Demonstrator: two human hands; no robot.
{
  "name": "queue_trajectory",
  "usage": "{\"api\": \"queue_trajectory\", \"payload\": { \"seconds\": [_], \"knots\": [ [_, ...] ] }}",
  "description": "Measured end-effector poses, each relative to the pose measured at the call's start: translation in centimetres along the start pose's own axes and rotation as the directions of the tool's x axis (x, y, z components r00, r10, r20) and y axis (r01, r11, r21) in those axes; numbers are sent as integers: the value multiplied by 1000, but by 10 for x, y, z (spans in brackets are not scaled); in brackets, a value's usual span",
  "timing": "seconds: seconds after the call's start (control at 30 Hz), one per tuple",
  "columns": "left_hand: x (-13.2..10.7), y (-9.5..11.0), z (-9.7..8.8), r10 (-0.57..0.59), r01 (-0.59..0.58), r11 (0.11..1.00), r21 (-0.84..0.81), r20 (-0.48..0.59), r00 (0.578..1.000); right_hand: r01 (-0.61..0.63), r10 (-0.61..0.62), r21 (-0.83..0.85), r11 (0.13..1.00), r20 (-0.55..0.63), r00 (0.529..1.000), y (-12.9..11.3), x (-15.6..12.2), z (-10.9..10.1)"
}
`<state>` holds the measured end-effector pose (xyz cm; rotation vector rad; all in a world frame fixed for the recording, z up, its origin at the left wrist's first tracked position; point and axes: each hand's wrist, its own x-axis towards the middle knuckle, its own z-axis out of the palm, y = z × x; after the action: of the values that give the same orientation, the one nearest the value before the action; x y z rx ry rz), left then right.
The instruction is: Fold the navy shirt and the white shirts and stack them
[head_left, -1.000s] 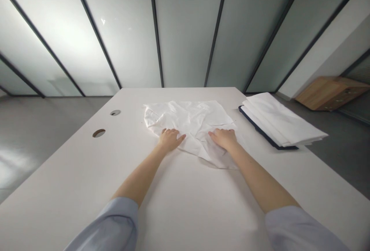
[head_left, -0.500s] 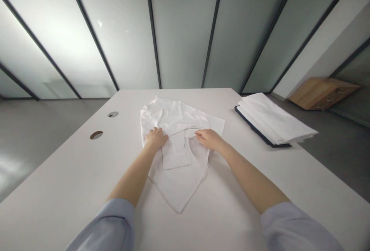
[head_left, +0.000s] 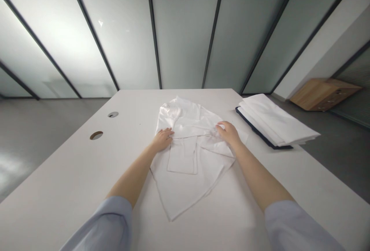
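Note:
A white garment with a square patch pocket lies creased on the table, one corner pointing towards me. Its far part is bunched and shiny. My left hand rests on the garment's left side with fingers stretched across the cloth, just above the pocket's left edge. On the other side, my right hand pinches a fold of the garment between thumb and fingers. The cloth under that hand is partly hidden.
A stack of folded white cloth with a dark blue piece beneath it sits at the table's right edge. Two round holes are on the left of the white table. Behind stand frosted glass panels and a wooden cabinet.
My right hand has moved right and slightly away from me, drawing the garment with it. The garment and pocket have shifted right, and its near corner has swung left. My left hand has shifted slightly right.

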<state>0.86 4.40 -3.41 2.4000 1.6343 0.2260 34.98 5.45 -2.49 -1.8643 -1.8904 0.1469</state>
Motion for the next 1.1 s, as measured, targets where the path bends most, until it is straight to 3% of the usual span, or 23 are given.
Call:
{"api": "queue_trajectory", "payload": {
  "seconds": [0.07,0.17,0.27,0.4,0.47,0.57,0.63,0.67,0.73,0.8,0.87,0.93,1.1],
  "knots": [
    [3,0,2,-8,7,999,-43,-32,999,36,-36,-56,998,9,999,4,-2,5],
    [8,-5,-3,-178,159,980,-123,-164,970,11,-1,-159,987,61,998,2,-8,14],
    [10,-28,-19,-428,365,898,-244,-301,852,-49,69,-236,970,76,995,-5,-11,16],
    [3,-74,-41,-715,612,699,-370,-322,621,-117,126,-229,966,26,992,-10,-10,11],
    [-2,-90,-49,-762,702,646,-300,-298,574,-144,145,-205,968,-13,989,-9,-9,10],
    [-5,-93,-57,-762,766,624,-153,-334,554,-106,104,-169,980,-19,994,-6,-8,13],
    [-4,-82,-61,-704,735,671,-99,-394,591,-4,9,-144,990,38,999,-5,-8,17],
    [-3,-73,-62,-662,697,714,-71,-395,637,47,-37,-138,989,77,996,-6,-8,20],
    [-1,-53,-58,-569,597,802,0,-302,765,90,-68,-149,985,149,987,-8,-9,23],
    [-1,-35,-50,-516,530,846,57,-159,842,42,-7,-183,982,187,982,-12,-9,23],
    [-2,-23,-39,-496,502,861,83,-89,864,-29,73,-213,977,202,977,-16,-11,19],
    [-6,-22,-28,-477,484,870,93,-88,874,-78,131,-236,969,221,966,-20,-11,13],
    [-14,-52,-23,-260,260,948,184,-24,965,-143,235,-308,941,286,929,-21,-9,-10]
  ]
}}
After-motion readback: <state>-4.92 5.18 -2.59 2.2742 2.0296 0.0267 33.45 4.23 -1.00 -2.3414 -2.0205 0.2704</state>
